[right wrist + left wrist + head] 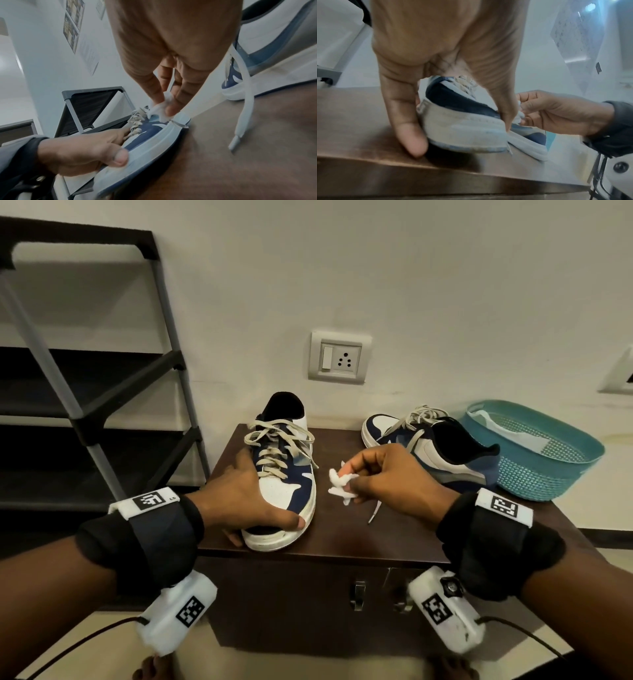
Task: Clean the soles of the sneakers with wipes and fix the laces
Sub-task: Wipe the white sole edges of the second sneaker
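Observation:
A blue-and-white sneaker (287, 474) stands on the brown cabinet top (376, 539) with its toe towards me. My left hand (239, 501) grips its toe, with the thumb (120, 157) on the right sole edge and the fingers (402, 108) on the left side. Just right of that shoe, my right hand (387, 474) pinches a crumpled white wipe (339, 482) between thumb and fingertips. In the right wrist view the wipe (161, 109) hangs close above the shoe's side. The second sneaker (442, 450) lies at the back right.
A loose lace end (375, 511) from the second sneaker trails across the cabinet top. A teal basket (555, 470) holding something white sits at the far right. A dark shoe rack (85, 371) stands to the left, and a wall socket (339, 357) is behind.

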A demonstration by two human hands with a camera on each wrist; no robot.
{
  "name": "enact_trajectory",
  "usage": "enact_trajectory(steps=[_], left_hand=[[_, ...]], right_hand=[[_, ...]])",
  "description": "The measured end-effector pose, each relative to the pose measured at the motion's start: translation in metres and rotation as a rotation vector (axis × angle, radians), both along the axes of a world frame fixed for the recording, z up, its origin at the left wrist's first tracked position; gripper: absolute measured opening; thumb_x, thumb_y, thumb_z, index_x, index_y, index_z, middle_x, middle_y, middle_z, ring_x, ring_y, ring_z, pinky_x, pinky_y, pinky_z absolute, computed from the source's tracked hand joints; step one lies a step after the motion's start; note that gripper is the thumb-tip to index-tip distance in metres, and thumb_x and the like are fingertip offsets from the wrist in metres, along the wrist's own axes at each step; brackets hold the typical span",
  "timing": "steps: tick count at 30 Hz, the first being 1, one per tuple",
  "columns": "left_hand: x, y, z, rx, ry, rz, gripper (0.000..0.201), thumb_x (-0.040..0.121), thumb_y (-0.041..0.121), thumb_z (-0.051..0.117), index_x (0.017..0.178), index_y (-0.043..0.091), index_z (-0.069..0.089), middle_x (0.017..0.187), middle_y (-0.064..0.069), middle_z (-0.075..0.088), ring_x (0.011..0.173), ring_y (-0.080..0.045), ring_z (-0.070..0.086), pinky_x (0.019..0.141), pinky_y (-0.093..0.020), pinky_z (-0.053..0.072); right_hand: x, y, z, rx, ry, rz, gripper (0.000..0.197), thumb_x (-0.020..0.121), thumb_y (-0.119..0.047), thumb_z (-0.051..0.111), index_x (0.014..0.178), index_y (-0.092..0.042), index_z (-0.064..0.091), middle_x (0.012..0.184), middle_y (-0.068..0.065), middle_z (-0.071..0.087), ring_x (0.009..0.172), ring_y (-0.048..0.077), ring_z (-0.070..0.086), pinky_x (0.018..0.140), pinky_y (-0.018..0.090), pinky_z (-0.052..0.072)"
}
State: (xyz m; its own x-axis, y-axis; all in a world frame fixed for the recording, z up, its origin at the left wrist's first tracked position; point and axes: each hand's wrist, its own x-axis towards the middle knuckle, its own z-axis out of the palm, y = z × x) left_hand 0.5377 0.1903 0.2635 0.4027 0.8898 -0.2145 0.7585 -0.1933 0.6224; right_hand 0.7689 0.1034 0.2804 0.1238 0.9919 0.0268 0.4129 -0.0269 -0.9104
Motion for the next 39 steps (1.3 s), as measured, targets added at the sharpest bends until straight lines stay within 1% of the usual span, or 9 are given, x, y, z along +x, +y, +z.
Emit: enact_trajectory(steps=[2,5,10,12,15,18,26,35,39], left_hand=[[-0.009,0.002,0.003,-0.093,-0.166,-0.039,0.148,0.034,0.061,0.096,0.152,0.036,0.011,0.134,0.013,0.056,0.124,-0.014,0.058,0.1,-0.036,0.055],[-0.021,-0.003,0.01,-0.372,-0.399,-0.117,0.116,0.052,0.031,0.1,0.145,0.034,0.03,0.126,0.011,0.07,0.118,-0.014,0.068,0.104,-0.046,0.053],[-0.037,-0.007,0.022,-0.425,-0.259,-0.259,0.075,0.075,0.012,0.087,0.135,0.027,0.044,0.123,0.008,0.072,0.112,-0.008,0.069,0.094,-0.032,0.058],[-0.039,-0.005,0.025,-0.387,-0.201,-0.319,0.063,0.078,0.015,0.086,0.131,0.021,0.053,0.123,0.008,0.072,0.113,-0.011,0.069,0.101,-0.039,0.056],[-0.042,-0.002,0.027,-0.419,-0.204,-0.318,0.061,0.079,0.018,0.086,0.131,0.014,0.054,0.126,0.0,0.071,0.116,-0.021,0.069,0.104,-0.058,0.051],[-0.042,-0.002,0.029,-0.454,-0.198,-0.339,0.06,0.08,0.022,0.082,0.132,0.015,0.054,0.129,-0.005,0.07,0.119,-0.027,0.067,0.104,-0.066,0.046],[-0.056,0.005,0.026,-0.55,-0.271,-0.289,0.063,0.081,0.028,0.074,0.139,0.016,0.049,0.135,-0.017,0.063,0.113,-0.028,0.067,0.106,-0.061,0.046],[-0.044,0.006,0.028,-0.394,-0.178,-0.284,0.052,0.082,0.038,0.083,0.125,0.023,0.057,0.121,0.0,0.071,0.108,-0.014,0.07,0.1,-0.036,0.057],[-0.046,0.009,0.028,-0.386,-0.167,-0.291,0.059,0.078,0.037,0.085,0.128,0.018,0.058,0.12,-0.002,0.073,0.11,-0.02,0.071,0.102,-0.047,0.055]], right_hand=[[0.003,0.005,0.007,0.046,-0.019,0.0,0.012,0.085,0.011,0.066,0.093,0.005,0.072,0.087,0.019,0.074,0.079,0.032,0.074,0.07,0.031,0.062],[0.009,0.009,0.013,0.076,-0.055,0.051,0.013,0.085,0.008,0.067,0.091,0.0,0.075,0.089,0.017,0.076,0.084,0.033,0.074,0.076,0.036,0.063],[0.006,0.019,0.019,0.059,-0.163,0.242,0.016,0.085,0.002,0.072,0.095,-0.008,0.079,0.088,0.006,0.078,0.085,0.023,0.074,0.083,0.031,0.06],[0.001,0.026,0.023,0.029,-0.238,0.296,0.016,0.083,0.001,0.073,0.093,-0.01,0.08,0.087,0.005,0.078,0.084,0.022,0.074,0.081,0.029,0.06],[0.004,0.043,0.031,0.262,-0.515,-0.008,0.02,0.082,-0.004,0.067,0.088,-0.018,0.08,0.086,-0.003,0.076,0.08,0.013,0.069,0.074,0.026,0.053],[0.006,0.051,0.037,0.531,-0.52,-0.289,0.022,0.084,-0.006,0.06,0.087,-0.02,0.077,0.091,-0.006,0.071,0.085,0.01,0.064,0.082,0.032,0.055],[-0.044,0.007,0.015,0.6,-0.528,0.253,0.022,0.086,-0.001,0.067,0.096,-0.018,0.077,0.098,-0.009,0.069,0.095,0.009,0.066,0.08,0.025,0.055],[-0.049,0.004,0.0,0.591,-0.591,0.197,0.025,0.089,-0.007,0.069,0.107,-0.022,0.076,0.109,-0.011,0.067,0.104,0.001,0.061,0.086,0.021,0.051],[-0.07,-0.013,0.001,0.621,-0.676,0.359,0.026,0.092,-0.014,0.059,0.112,-0.023,0.073,0.112,-0.01,0.064,0.106,0.004,0.058,0.088,0.018,0.048]])
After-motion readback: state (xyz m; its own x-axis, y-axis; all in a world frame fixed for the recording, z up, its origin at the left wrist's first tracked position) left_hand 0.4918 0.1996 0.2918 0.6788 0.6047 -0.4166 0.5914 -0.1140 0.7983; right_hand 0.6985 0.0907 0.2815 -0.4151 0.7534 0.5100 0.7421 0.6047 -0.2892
